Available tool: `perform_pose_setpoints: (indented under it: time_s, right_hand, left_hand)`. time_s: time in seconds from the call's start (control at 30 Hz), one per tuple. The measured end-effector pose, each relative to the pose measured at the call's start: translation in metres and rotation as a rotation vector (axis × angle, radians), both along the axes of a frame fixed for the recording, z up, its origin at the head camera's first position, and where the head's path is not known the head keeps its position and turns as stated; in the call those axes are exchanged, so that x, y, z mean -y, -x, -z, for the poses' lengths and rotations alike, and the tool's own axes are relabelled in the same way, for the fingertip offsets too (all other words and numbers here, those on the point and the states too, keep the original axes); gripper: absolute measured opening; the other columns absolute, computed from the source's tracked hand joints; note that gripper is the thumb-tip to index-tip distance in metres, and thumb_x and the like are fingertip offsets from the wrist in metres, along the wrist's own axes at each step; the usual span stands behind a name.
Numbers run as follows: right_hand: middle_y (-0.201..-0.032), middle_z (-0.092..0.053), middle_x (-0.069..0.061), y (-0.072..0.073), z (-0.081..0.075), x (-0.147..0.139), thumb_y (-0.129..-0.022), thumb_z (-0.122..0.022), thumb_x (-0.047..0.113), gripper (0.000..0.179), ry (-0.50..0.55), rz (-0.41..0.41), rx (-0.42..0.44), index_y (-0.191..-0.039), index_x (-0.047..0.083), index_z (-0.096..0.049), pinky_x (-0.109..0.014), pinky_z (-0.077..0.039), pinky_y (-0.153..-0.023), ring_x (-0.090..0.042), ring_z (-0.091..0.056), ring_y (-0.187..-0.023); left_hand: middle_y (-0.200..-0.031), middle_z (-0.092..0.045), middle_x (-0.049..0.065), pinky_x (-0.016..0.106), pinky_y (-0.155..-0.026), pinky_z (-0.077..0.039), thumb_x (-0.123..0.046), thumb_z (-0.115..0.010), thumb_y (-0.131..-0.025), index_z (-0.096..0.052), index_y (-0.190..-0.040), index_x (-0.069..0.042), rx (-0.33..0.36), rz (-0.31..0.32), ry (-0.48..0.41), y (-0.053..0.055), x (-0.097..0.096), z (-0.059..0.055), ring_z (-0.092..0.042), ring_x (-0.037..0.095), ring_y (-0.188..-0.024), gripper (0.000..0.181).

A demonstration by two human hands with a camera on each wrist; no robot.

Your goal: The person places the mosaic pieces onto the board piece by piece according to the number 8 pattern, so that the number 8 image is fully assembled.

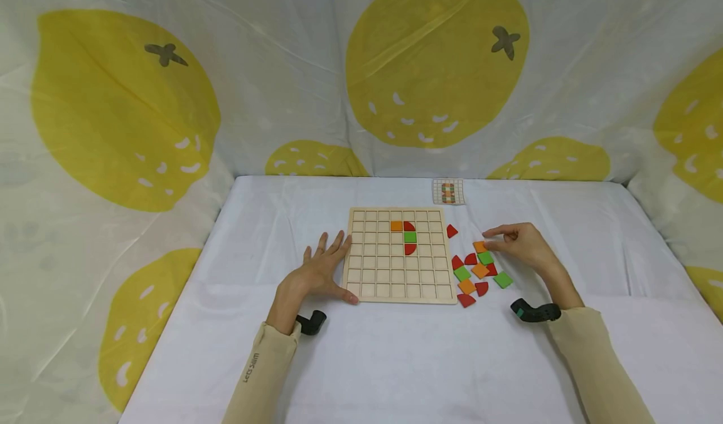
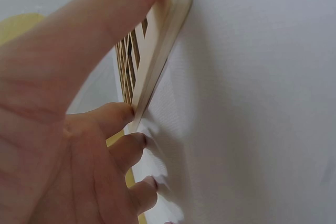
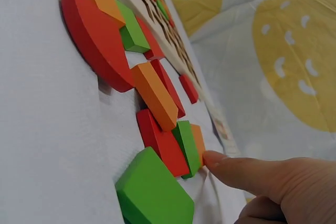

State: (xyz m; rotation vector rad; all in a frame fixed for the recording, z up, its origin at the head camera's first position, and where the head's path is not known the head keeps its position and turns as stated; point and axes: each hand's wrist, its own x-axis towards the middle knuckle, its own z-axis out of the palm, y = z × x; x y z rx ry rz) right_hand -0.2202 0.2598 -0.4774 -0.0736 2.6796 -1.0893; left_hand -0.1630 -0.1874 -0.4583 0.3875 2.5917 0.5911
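A square wooden grid board (image 1: 378, 280) lies in front of me. In its cells sit an orange square (image 1: 396, 226), a green square (image 1: 410, 237) and two red quarter-circle pieces, one the upper red piece (image 1: 409, 226). My left hand (image 1: 322, 273), fingers spread, touches the board's left edge, its thumb at the near corner. To the right of the board, my right hand (image 1: 522, 245) reaches to an orange square tile (image 1: 479, 246) at the far end of a loose pile. Its thumb (image 3: 223, 166) meets that tile's edge, while the forefinger stays apart from the thumb.
Several red, orange and green pieces lie beside the board, among them a green tile (image 1: 503, 280) and a lone red piece (image 1: 452, 231). A small pattern card (image 1: 449, 192) lies behind the board. Lemon-print cloth (image 1: 305, 66) hangs around the white-covered table.
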Motion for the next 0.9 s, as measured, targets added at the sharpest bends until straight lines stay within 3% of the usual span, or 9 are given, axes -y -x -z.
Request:
perform_pose_setpoints:
  time_s: [0.13,0.4,0.5,0.73,0.9]
  right_hand:
    - [-0.065,-0.035,0.001,0.001,0.0,0.001,-0.094,-0.079,0.031,0.04,0.006,-0.006,-0.015,-0.124,0.006,-0.075,-0.029,-0.03,-0.06,-0.018,-0.039,-0.07]
    - [-0.064,-0.033,0.001,-0.002,-0.002,-0.003,-0.094,-0.078,0.029,0.038,0.024,-0.081,0.06,-0.124,0.007,-0.075,-0.031,-0.033,-0.065,-0.018,-0.038,-0.069]
    - [-0.064,-0.034,0.002,-0.002,0.001,0.0,-0.094,-0.078,0.032,0.039,0.033,-0.073,0.03,-0.124,0.008,-0.075,-0.03,-0.033,-0.065,-0.017,-0.038,-0.067]
    - [-0.063,-0.037,0.001,0.0,0.008,0.006,-0.092,-0.08,0.033,0.042,0.057,-0.035,-0.01,-0.126,0.009,-0.075,-0.029,-0.03,-0.056,-0.016,-0.037,-0.062]
    - [-0.064,-0.036,0.001,0.0,0.008,0.005,-0.092,-0.08,0.032,0.042,0.034,-0.037,-0.011,-0.125,0.008,-0.075,-0.029,-0.03,-0.059,-0.017,-0.038,-0.065]
  left_hand:
    - [-0.176,0.003,0.011,0.073,-0.124,0.006,-0.056,-0.095,-0.064,-0.006,-0.168,-0.014,0.006,-0.003,0.016,-0.001,-0.002,-0.006,0.014,0.044,-0.16,0.143]
    - [-0.176,0.002,0.013,0.073,-0.124,0.002,-0.051,-0.094,-0.068,-0.006,-0.167,-0.011,0.001,-0.002,0.04,-0.003,-0.005,-0.009,0.011,0.046,-0.16,0.138]
    - [-0.176,0.003,0.012,0.075,-0.122,0.005,-0.057,-0.094,-0.064,-0.006,-0.168,-0.013,-0.004,0.003,0.009,-0.001,-0.002,-0.003,0.014,0.046,-0.159,0.143]
    - [-0.176,0.009,0.003,0.074,-0.123,0.006,-0.082,-0.084,-0.052,0.001,-0.168,-0.023,-0.039,0.005,0.017,0.014,0.011,0.038,0.018,0.04,-0.16,0.155]
    - [-0.175,0.01,0.002,0.073,-0.124,0.006,-0.093,-0.074,-0.042,0.001,-0.168,-0.024,-0.034,0.007,0.03,0.016,0.013,0.042,0.02,0.038,-0.16,0.162]
